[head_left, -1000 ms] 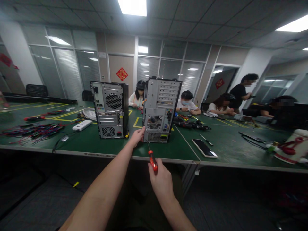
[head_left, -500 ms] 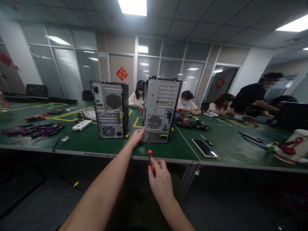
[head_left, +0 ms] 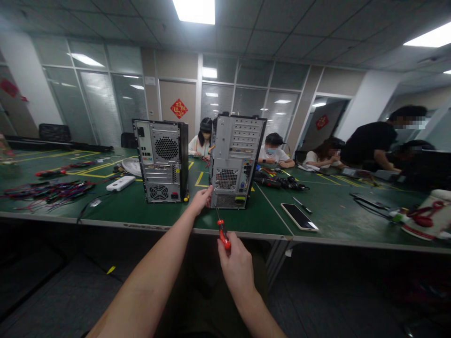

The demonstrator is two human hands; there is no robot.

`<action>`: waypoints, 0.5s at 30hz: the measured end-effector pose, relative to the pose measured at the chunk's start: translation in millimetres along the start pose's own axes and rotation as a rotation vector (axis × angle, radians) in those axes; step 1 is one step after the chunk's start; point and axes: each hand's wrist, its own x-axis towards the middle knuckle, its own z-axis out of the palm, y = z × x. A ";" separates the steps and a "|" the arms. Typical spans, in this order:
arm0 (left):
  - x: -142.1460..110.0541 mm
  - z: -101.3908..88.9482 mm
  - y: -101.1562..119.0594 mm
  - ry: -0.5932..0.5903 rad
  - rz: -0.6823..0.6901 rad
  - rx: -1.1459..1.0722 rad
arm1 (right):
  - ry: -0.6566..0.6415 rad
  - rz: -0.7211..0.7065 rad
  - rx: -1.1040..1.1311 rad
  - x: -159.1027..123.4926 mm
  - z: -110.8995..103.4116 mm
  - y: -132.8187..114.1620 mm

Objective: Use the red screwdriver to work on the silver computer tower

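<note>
A grey computer case stands upright on the green table, its back panel with slots and vents facing me. My left hand grips its lower left edge, the fingers partly hidden by the case. In my right hand is a screwdriver with a red and black handle, held at the handle's end by thumb and fingers. The thin shaft points up and away, and its tip reaches the bottom left corner of the back panel. A second computer case stands upright to the left, untouched.
Bundled coloured cables and a white power strip lie left on the green table. A phone and a pen rest right of the case. Dark cables lie behind. Several people sit or stand across the table.
My right hand has shifted slightly right and its hold on the screwdriver has changed, showing more of the handle. My left hand and the case stay put. A standing person at right has moved.
</note>
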 end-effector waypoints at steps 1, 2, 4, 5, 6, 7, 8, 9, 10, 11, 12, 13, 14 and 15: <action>0.0 0.1 0.1 0.002 -0.003 -0.003 | 0.004 -0.037 -0.059 -0.6 -0.3 0.0; 0.1 0.3 0.1 0.003 -0.004 -0.004 | 0.011 -0.067 -0.106 -0.9 -0.7 0.4; 0.7 0.7 -0.2 0.007 -0.006 0.000 | 0.039 -0.101 -0.165 -1.0 -1.3 2.0; 1.1 0.9 -0.5 0.009 -0.007 0.005 | 0.051 -0.117 -0.181 -0.8 -1.5 3.1; 1.5 1.0 -0.8 0.011 -0.007 0.010 | 0.058 -0.135 -0.193 -0.5 -1.6 4.2; 1.9 1.1 -1.0 0.010 -0.008 0.013 | 0.060 -0.153 -0.198 -0.2 -1.6 5.0; 2.1 1.2 -1.2 0.009 -0.007 0.015 | 0.059 -0.169 -0.196 -0.1 -1.5 5.5; 2.1 1.3 -1.2 0.008 -0.006 0.015 | 0.056 -0.181 -0.185 -0.2 -1.3 5.6; 2.1 1.3 -1.0 0.006 -0.006 0.013 | 0.055 -0.189 -0.168 -0.5 -1.0 5.1; 1.9 1.4 -0.7 0.005 -0.008 0.011 | 0.053 -0.191 -0.144 -0.9 -0.7 4.2; 1.6 1.5 -0.3 0.005 -0.012 0.009 | 0.054 -0.186 -0.116 -1.5 -0.5 3.0; 1.2 1.6 0.2 0.008 -0.016 0.006 | 0.053 -0.178 -0.086 -2.0 -0.4 1.6; 0.8 1.8 0.8 0.011 -0.020 0.005 | 0.052 -0.166 -0.056 -2.3 -0.4 0.2; 0.4 1.9 1.3 0.012 -0.024 0.004 | 0.051 -0.152 -0.028 -2.4 -0.6 -0.9</action>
